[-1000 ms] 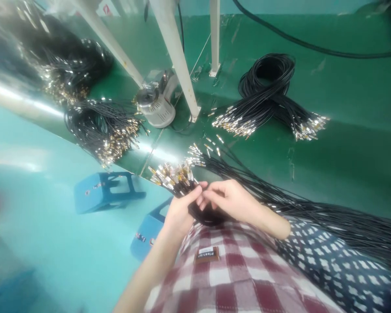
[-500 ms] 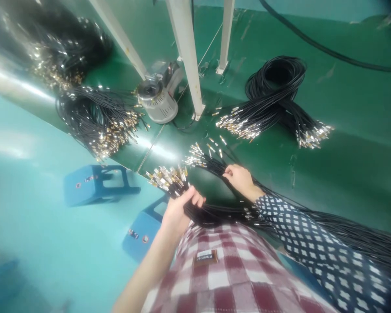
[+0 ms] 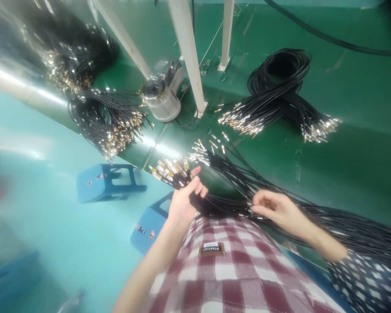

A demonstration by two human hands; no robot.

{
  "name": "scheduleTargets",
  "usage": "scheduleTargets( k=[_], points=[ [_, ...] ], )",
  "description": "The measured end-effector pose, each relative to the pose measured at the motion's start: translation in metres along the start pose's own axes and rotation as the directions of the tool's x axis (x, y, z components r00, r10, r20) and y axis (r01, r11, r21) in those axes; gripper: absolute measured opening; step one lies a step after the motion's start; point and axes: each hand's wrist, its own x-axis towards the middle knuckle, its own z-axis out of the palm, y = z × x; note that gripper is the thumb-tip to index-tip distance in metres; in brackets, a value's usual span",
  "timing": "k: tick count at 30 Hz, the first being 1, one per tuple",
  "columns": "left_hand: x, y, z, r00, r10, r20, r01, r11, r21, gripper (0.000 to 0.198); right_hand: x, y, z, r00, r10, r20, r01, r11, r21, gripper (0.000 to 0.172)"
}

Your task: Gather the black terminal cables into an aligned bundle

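Observation:
My left hand [image 3: 184, 198] grips a bundle of thin black cables [image 3: 215, 204] just behind its gold and silver connector ends [image 3: 169, 170], at the near edge of the green table [image 3: 345, 161]. My right hand [image 3: 275, 209] lies further right along the same bundle, fingers curled and pinching some of the cables. The bundle runs on to the right across the table and past my patterned sleeve. A second fan of loose connector ends [image 3: 202, 154] lies just beyond my left hand.
A coiled cable bundle [image 3: 280, 95] lies at the back right, two more cable heaps [image 3: 107, 121] at the left. A round metal device [image 3: 159, 98] sits by white frame legs [image 3: 189, 56]. Blue stools [image 3: 107, 182] stand on the teal floor below.
My right hand has drawn back from the connector ends and slid right along the bundle toward me. My left hand keeps its grip near the connectors.

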Motion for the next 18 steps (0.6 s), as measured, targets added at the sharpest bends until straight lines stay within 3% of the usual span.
scheduleTargets(
  k=[5, 8, 14, 18],
  points=[
    [-0.005, -0.001, 0.005, 1.0, 0.0, -0.03, 0.0, 1.0, 0.012, 0.016, -0.029, 0.002, 0.004, 0.995, -0.071, 0.067, 0.083, 0.98, -0.182, 0.027],
    [-0.007, 0.0, 0.008, 1.0, 0.017, -0.005, -0.017, 1.0, 0.018, 0.02, -0.038, 0.003, 0.008, 0.987, -0.128, 0.098, 0.147, 0.964, -0.222, 0.026],
    [-0.009, 0.0, 0.007, 1.0, 0.009, -0.007, -0.009, 0.999, 0.043, 0.022, -0.05, 0.012, 0.016, 0.964, -0.261, 0.047, 0.264, 0.926, -0.271, 0.018],
    [-0.012, 0.0, 0.005, 1.0, -0.017, 0.005, 0.016, 0.994, 0.106, 0.018, -0.049, 0.012, 0.01, 0.961, -0.225, 0.16, 0.261, 0.931, -0.255, 0.015]
  ],
)
